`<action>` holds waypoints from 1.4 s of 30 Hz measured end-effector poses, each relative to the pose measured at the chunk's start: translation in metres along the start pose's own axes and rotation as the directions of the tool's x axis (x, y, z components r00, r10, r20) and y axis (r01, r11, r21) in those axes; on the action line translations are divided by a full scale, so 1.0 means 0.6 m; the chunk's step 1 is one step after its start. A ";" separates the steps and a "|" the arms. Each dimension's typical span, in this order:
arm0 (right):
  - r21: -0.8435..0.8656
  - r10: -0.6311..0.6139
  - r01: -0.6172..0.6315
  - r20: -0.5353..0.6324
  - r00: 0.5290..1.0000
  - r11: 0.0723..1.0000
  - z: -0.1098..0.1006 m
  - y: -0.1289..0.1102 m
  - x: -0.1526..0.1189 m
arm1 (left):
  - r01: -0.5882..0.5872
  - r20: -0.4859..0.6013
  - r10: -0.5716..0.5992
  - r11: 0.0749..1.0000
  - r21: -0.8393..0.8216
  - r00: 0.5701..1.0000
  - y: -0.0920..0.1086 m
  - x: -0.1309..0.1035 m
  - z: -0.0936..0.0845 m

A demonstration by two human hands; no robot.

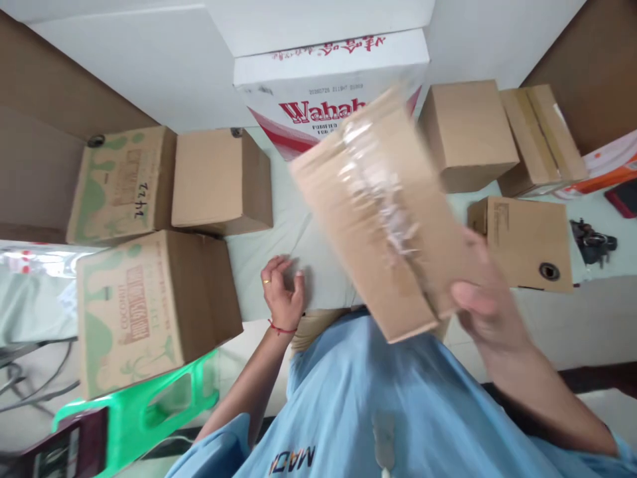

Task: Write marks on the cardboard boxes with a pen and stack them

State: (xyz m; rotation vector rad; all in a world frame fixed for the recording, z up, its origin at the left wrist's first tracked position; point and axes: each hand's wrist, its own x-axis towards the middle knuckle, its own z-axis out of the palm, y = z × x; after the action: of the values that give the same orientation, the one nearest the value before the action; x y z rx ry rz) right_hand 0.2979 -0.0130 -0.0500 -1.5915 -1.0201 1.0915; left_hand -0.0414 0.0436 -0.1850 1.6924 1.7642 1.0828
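Observation:
A brown cardboard box (pixel 423 199) with torn clear tape along its middle is held up and tilted in front of my body. Gripping its lower right edge is my right hand (pixel 480 292), thumb on the near face and fingers partly hidden and blurred. My left hand (pixel 284 289), with a ring and a red string bracelet, rests on the pale green cloth (pixel 293 219) with its fingers loosely curled and thumb apart, holding nothing. Behind the held box stands a white and red Wahaha carton (pixel 298 86), partly covered by it.
Two printed coconut boxes (pixel 122 186) (pixel 129 312) and a plain box (pixel 209 179) stand at the left. Right are more brown boxes (pixel 470 133) (pixel 542 136) (pixel 530 242) and a dark object (pixel 592 240). A green stool (pixel 129 411) is at lower left.

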 end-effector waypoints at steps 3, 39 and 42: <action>0.255 0.148 -0.203 0.221 0.964 0.945 0.079 0.032 -0.001 | 0.059 0.081 -0.049 0.990 -0.127 0.995 0.045 -0.004 -0.013; 0.315 0.182 -0.334 0.427 0.886 0.888 0.135 0.103 0.030 | 0.393 0.412 -0.110 0.589 -0.706 0.905 0.086 0.038 -0.109; 0.387 0.138 -0.282 0.359 0.923 0.878 0.125 0.103 0.030 | 0.248 0.327 -0.015 0.685 -0.685 0.945 0.083 0.036 -0.104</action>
State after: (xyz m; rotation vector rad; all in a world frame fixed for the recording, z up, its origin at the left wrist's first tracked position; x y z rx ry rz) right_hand 0.2387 0.0070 -0.1264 -1.2006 -0.7406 1.6473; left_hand -0.0628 0.0475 -0.1054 1.1234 1.0250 1.1673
